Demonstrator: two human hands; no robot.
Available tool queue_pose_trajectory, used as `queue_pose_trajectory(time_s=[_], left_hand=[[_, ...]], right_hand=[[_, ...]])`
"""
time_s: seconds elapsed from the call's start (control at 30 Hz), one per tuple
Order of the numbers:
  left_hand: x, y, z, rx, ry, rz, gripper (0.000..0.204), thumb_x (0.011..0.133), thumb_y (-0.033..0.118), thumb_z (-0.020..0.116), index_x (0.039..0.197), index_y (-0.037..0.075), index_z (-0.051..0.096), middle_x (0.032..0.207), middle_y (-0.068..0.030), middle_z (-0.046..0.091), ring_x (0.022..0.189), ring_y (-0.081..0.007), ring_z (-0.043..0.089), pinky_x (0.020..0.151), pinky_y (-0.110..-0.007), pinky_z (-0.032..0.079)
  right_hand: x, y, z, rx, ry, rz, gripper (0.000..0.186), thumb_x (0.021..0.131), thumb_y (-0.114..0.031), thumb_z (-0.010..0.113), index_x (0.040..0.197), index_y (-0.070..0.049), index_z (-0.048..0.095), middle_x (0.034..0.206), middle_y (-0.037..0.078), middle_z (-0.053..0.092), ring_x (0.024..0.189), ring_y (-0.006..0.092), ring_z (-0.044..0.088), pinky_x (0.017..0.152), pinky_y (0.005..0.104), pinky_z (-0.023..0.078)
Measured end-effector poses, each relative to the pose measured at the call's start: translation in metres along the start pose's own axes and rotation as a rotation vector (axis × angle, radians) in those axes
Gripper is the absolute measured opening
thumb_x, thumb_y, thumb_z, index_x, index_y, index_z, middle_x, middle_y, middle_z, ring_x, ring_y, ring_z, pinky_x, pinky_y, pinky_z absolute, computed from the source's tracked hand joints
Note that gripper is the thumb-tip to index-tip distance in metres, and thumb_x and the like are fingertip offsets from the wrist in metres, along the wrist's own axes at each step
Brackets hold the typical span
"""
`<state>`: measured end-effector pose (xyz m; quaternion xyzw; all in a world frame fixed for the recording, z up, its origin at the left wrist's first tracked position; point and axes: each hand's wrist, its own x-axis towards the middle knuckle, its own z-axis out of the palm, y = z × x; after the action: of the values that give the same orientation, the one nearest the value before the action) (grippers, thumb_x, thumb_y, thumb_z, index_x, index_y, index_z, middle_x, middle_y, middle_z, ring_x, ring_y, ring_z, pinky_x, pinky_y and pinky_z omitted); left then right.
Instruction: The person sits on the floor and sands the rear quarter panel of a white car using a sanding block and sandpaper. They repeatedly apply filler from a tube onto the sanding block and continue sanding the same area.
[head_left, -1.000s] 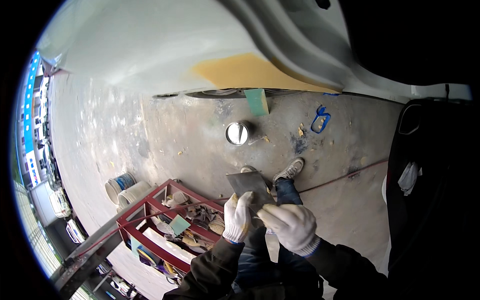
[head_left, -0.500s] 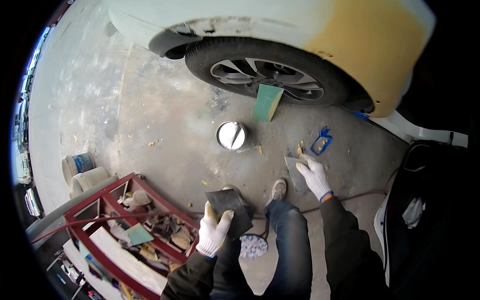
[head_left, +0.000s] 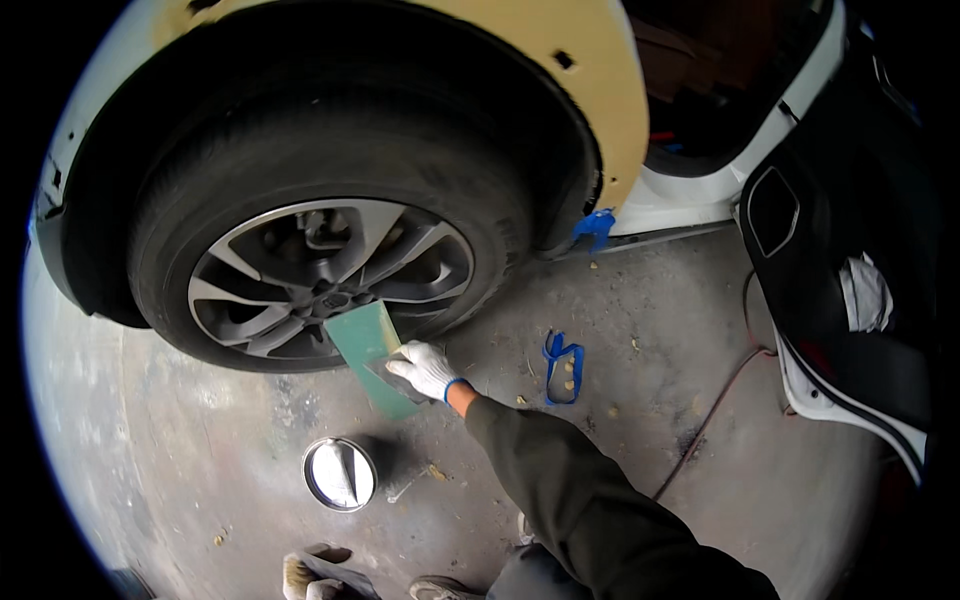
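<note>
My gloved right hand (head_left: 423, 371) grips a thin grey metal spreader (head_left: 385, 373) over a green rectangular board (head_left: 354, 333) that leans on the car wheel (head_left: 260, 240). Whether the spreader touches the board is hard to tell. At the bottom edge, my gloved left hand (head_left: 302, 578) is closed on a dark flat plate (head_left: 345, 582), partly out of view. A silver round can (head_left: 339, 474) stands on the floor between the two hands.
The wheel arch panel (head_left: 590, 50) carries yellow filler and blue tape (head_left: 598, 225). An open door (head_left: 820, 300) with white cloth (head_left: 865, 290) hangs at the right. A tangled blue strip (head_left: 563, 370), a red hose (head_left: 712, 420) and crumbs lie on the concrete floor (head_left: 200, 440).
The view has moved closer to the wheel. My hands have separated; the right one has reached forward to the green board, while the left remains low with its plate. The red cart has left view.
</note>
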<state>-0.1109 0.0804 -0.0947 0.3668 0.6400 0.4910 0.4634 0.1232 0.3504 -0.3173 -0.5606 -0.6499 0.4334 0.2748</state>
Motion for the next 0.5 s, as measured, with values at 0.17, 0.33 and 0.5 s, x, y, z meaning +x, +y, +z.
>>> queue_pose_trajectory(time_s=[0.17,0.33,0.5], left_hand=[[0.002,-0.012,0.008,0.011,-0.013,-0.312,0.042,0.095,0.029,0.044,0.098,-0.009,0.062,0.067,-0.0224,0.067,0.045,-0.0187,0.055,0.045,-0.024,0.042],[0.044,-0.053,0.066,0.541,-0.368,-0.036,0.054,0.088,0.025,0.056,0.137,0.002,0.051,0.07,-0.0177,0.069,0.061,-0.0285,0.066,0.065,-0.039,0.054],[0.037,-0.036,0.129,1.311,-0.746,0.109,0.045,0.088,0.05,0.058,0.109,0.012,0.07,0.077,-0.017,0.07,0.074,-0.0364,0.069,0.067,-0.046,0.055]], right_hand=[[-0.086,-0.039,-0.035,-0.216,-0.085,-0.14,0.03,0.093,-0.036,0.056,0.103,-0.011,0.07,0.113,0.011,0.061,0.102,0.0301,0.062,0.091,0.0413,0.048],[-0.17,-0.015,-0.078,-0.388,-0.162,-0.289,0.022,0.094,-0.031,0.057,0.097,-0.014,0.07,0.111,0.007,0.061,0.099,0.0269,0.063,0.085,0.0389,0.052],[-0.202,0.018,-0.079,-0.57,-0.296,-0.246,0.018,0.088,-0.026,0.065,0.092,-0.008,0.066,0.112,0.007,0.06,0.099,0.0273,0.064,0.078,0.0394,0.053]])
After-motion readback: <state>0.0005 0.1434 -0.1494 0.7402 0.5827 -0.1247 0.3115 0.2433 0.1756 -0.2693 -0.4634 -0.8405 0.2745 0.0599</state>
